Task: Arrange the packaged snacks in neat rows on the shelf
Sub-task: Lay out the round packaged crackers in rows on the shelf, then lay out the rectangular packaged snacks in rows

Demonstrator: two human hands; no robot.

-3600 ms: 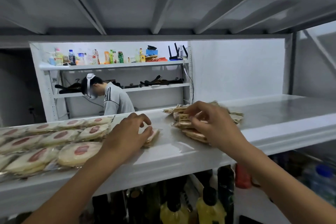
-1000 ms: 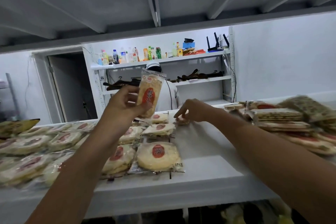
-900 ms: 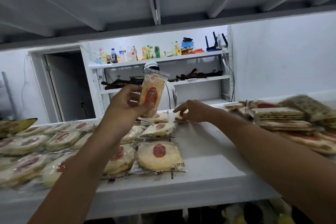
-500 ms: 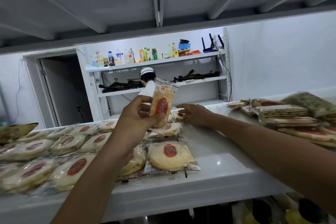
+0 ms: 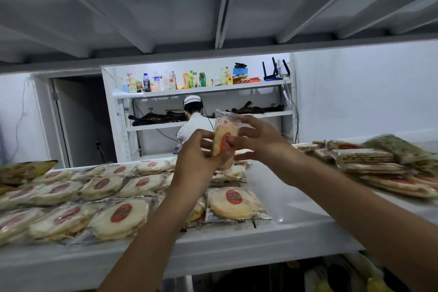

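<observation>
Above the white shelf (image 5: 296,227), at centre view, a rice cracker packet (image 5: 225,140) is held upright, clear of the shelf surface. Left hand (image 5: 196,156): fingers curled and clamped on the packet's lower left edge. Right hand (image 5: 263,142): fingers and thumb pinch the packet's right edge from 3 o'clock.

Rows of rice cracker packets (image 5: 102,187) lie flat from 9 o'clock to directly beneath the hands, reaching close to the shelf's front edge. The end packet (image 5: 234,202), at 6 o'clock of the held one, ends the front row, and its right edge borders bare shelf. That bare surface runs toward 3 o'clock as far as a loose pile of flat cracker packs (image 5: 379,166), which overlap untidily.

The upper shelf underside (image 5: 213,7) spans the view, well above the hands. At 12 o'clock, beyond the shelf's rear edge, a second person in white (image 5: 194,125) stands at a rack of bottles (image 5: 201,89).
</observation>
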